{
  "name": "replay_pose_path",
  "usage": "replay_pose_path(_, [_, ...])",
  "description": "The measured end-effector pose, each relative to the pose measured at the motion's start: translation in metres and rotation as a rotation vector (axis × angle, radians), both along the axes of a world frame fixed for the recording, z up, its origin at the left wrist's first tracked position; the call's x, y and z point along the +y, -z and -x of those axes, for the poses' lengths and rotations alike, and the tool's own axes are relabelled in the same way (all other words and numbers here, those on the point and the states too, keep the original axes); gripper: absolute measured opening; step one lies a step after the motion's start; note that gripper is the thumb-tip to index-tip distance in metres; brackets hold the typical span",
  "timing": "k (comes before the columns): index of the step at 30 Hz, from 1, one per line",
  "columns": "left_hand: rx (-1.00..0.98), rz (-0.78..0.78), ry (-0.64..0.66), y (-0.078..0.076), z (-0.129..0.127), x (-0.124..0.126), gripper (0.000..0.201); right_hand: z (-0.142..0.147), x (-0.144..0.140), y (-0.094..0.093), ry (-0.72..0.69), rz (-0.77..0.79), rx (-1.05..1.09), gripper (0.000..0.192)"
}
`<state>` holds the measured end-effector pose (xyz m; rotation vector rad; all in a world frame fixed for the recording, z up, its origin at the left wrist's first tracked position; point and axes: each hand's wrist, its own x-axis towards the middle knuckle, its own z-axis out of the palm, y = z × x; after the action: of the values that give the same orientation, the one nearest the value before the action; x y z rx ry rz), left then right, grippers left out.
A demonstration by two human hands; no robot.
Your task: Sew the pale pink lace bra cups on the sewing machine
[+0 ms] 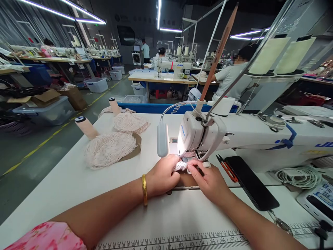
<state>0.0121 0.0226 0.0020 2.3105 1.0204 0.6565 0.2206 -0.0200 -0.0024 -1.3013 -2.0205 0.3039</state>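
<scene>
Left hand [163, 176], curled nearly closed, and right hand [209, 180], pinching, both grip bunched lace [179, 166] at the sewing machine [191, 133]'s needle end; a slip there could cause pricking or puckering.

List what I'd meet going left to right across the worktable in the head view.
Nearer cream openwork lace bundle, shiny gold-coloured bangle, left hand, white dotted fabric, right hand, orange-handled thread snips, flat black smartphone, coiled whitish cable.
</scene>
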Motion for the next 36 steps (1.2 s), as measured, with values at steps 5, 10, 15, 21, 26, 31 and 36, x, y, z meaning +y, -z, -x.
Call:
replay_pose_path(5, [-0.047, 0.133, 0.004, 0.002, 0.0, 0.002, 0.012, 0.004, 0.0, 0.004, 0.05, -0.023, 0.066, 0.03])
replay_pose_path(10, [-0.16, 0.235, -0.039, 0.0, -0.001, 0.0, 0.016, 0.003, -0.001, 0.001, 0.035, -0.03, 0.065, 0.027])
replay_pose_path(15, [-0.22, 0.202, -0.025, -0.002, -0.001, -0.001, 0.025, 0.001, -0.004, -0.003, -0.032, -0.025, 0.002, 0.023])
replay_pose_path(21, [-0.17, -0.156, 0.132, 0.005, 0.008, -0.016, 0.022, -0.008, -0.005, -0.002, -0.287, -0.095, -0.238, 0.02])
replay_pose_path(26, [-0.046, -0.378, 0.185, 0.01, 0.015, -0.032, 0.024, -0.013, -0.009, 0.001, -0.382, -0.093, -0.39, 0.021])
replay_pose_path(31, [-0.038, -0.41, 0.165, 0.008, 0.012, -0.033, 0.028, -0.016, -0.008, 0.006, -0.366, -0.053, -0.428, 0.021])
replay_pose_path(36, [-0.044, -0.435, 0.142, 0.01, 0.008, -0.03, 0.026, -0.017, -0.005, 0.008, -0.332, -0.065, -0.464, 0.023])
